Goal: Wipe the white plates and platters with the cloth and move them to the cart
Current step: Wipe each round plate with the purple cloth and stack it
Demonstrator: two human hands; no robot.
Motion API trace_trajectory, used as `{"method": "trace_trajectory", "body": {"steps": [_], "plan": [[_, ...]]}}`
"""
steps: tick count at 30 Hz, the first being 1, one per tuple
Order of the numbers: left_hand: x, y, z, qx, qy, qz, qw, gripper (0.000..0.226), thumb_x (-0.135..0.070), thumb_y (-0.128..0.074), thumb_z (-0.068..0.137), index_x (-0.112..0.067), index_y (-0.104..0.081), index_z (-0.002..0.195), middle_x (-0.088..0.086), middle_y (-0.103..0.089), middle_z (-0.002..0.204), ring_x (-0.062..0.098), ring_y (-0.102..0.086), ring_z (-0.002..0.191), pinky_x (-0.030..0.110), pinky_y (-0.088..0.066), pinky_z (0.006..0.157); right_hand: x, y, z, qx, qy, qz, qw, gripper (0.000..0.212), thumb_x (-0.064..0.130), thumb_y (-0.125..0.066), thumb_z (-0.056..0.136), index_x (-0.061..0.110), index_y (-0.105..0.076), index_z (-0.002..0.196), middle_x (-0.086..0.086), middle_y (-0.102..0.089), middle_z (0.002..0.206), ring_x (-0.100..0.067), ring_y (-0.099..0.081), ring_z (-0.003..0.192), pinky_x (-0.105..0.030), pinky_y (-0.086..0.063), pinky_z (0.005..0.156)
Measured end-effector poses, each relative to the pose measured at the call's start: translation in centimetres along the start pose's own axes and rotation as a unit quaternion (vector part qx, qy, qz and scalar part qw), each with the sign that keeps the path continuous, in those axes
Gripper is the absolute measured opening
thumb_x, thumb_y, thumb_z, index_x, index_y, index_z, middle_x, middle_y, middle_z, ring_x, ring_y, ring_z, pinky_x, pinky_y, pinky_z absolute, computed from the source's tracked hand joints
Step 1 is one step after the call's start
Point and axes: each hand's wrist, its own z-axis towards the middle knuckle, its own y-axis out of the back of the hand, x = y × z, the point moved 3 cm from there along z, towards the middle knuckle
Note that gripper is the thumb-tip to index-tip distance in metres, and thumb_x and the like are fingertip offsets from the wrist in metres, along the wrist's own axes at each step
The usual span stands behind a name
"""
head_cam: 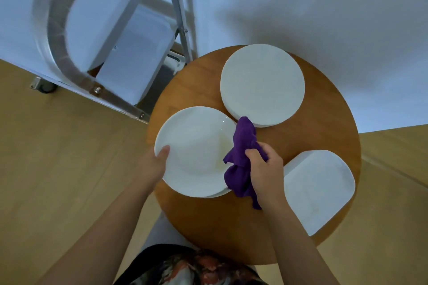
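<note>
A round white dinner plate (194,150) tops a small stack at the round wooden worktop's (301,143) near-left edge, a crumpled purple cloth (240,157) draped over its right rim; flat round plates (261,85) stacked behind, a rounded-square white platter (319,187) at right, a metal-framed cart (129,53) far left.

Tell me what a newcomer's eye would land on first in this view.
The purple cloth stands out most, bunched in the right hand at the right rim of the near round plate, which the left hand holds by its left edge. Behind it on the round wooden table sits a stack of round white plates, with a squarish white platter at the right. A metal cart stands at upper left.
</note>
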Motion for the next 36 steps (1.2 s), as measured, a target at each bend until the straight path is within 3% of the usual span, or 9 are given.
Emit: {"method": "trace_trajectory", "body": {"steps": [3, 6, 10, 15, 21, 28, 31, 34, 36], "plan": [[0.3, -0.2, 0.0, -0.008, 0.004, -0.045, 0.999, 0.036, -0.045, -0.039, 0.097, -0.021, -0.050, 0.122, 0.005, -0.059, 0.115, 0.023, -0.057, 0.100, 0.040, -0.050, 0.084, -0.5, -0.4, -0.8, -0.027, -0.020, 0.011, 0.999, 0.016, 0.018, -0.056, 0.091, 0.025, -0.060, 0.104, 0.007, -0.064, 0.083, -0.015, -0.063, 0.081, -0.021, -0.049, 0.058], [0.5, -0.2, -0.3, -0.026, -0.050, -0.019, 0.998, 0.035, -0.041, -0.038, 0.099, -0.019, -0.052, 0.122, 0.010, -0.061, 0.118, 0.029, -0.061, 0.104, 0.051, -0.052, 0.089, -0.8, -0.2, -1.6, -0.078, -0.035, 0.064, 0.994, 0.014, 0.018, -0.056, 0.090, 0.031, -0.060, 0.092, 0.017, -0.065, 0.071, -0.006, -0.064, 0.069, -0.016, -0.048, 0.050], [0.6, -0.1, 0.2, -0.069, -0.060, 0.142, 0.986, 0.058, -0.038, -0.031, 0.101, -0.020, -0.009, 0.151, 0.019, -0.038, 0.140, 0.035, -0.040, 0.128, 0.050, -0.037, 0.101, -1.0, 0.4, -2.7, -0.148, -0.046, 0.100, 0.983, 0.012, 0.020, -0.056, 0.089, 0.031, -0.060, 0.092, 0.011, -0.065, 0.077, -0.012, -0.064, 0.073, -0.016, -0.048, 0.048], [-0.3, 0.5, 0.2, -0.089, -0.140, 0.208, 0.964, 0.058, -0.034, -0.030, 0.101, -0.022, -0.003, 0.151, 0.019, -0.042, 0.126, 0.031, -0.041, 0.115, 0.044, -0.036, 0.097, -1.4, 0.3, -3.8, -0.185, -0.037, 0.098, 0.977, 0.011, 0.019, -0.054, 0.090, 0.026, -0.062, 0.094, 0.006, -0.064, 0.077, -0.015, -0.063, 0.075, -0.016, -0.047, 0.048], [-1.4, 0.2, 0.3, -0.101, -0.187, 0.216, 0.953, 0.059, -0.032, -0.033, 0.101, -0.013, -0.008, 0.151, 0.017, -0.038, 0.120, 0.019, -0.039, 0.098, 0.027, -0.034, 0.082, -2.0, -1.4, -4.4, -0.189, -0.051, 0.114, 0.974, 0.014, 0.019, -0.056, 0.090, 0.032, -0.059, 0.087, 0.016, -0.064, 0.070, -0.013, -0.063, 0.076, -0.015, -0.049, 0.049], [-0.2, 0.4, 0.7, -0.069, -0.116, 0.212, 0.968, 0.060, -0.030, -0.037, 0.101, -0.005, -0.014, 0.149, 0.017, -0.036, 0.137, 0.029, -0.048, 0.115, 0.030, -0.041, 0.078, -2.3, -2.0, -5.3, -0.199, -0.048, 0.121, 0.971, 0.016, 0.018, -0.056, 0.090, 0.034, -0.058, 0.086, 0.018, -0.062, 0.071, -0.012, -0.062, 0.073, -0.012, -0.046, 0.047], [0.3, 1.1, 1.1, -0.051, -0.134, 0.202, 0.969, 0.038, -0.030, -0.051, 0.096, -0.008, -0.047, 0.127, 0.012, -0.055, 0.118, 0.027, -0.058, 0.103, 0.034, -0.050, 0.077, -2.3, -2.1, -5.5, -0.202, -0.044, 0.116, 0.972, 0.016, 0.017, -0.056, 0.090, 0.033, -0.057, 0.088, 0.012, -0.061, 0.078, -0.013, -0.061, 0.075, -0.011, -0.046, 0.046], [0.1, 2.1, 1.7, -0.043, -0.139, 0.249, 0.958, 0.026, -0.036, -0.060, 0.090, -0.014, -0.051, 0.099, 0.005, -0.062, 0.092, 0.018, -0.059, 0.077, 0.028, -0.049, 0.061, -2.4, -2.3, -5.7, -0.201, -0.040, 0.113, 0.972, 0.018, 0.017, -0.056, 0.090, 0.034, -0.055, 0.087, 0.011, -0.060, 0.081, -0.012, -0.060, 0.074, -0.010, -0.045, 0.045], [-0.5, 2.4, 1.9, -0.020, -0.146, 0.322, 0.935, 0.030, -0.042, -0.057, 0.090, -0.013, -0.054, 0.098, 0.006, -0.062, 0.090, 0.019, -0.060, 0.076, 0.032, -0.053, 0.065, -2.4, -2.6, -5.8, -0.194, -0.038, 0.114, 0.974, 0.018, 0.016, -0.056, 0.091, 0.034, -0.055, 0.087, 0.011, -0.060, 0.080, -0.013, -0.061, 0.073, -0.011, -0.045, 0.046]]}}
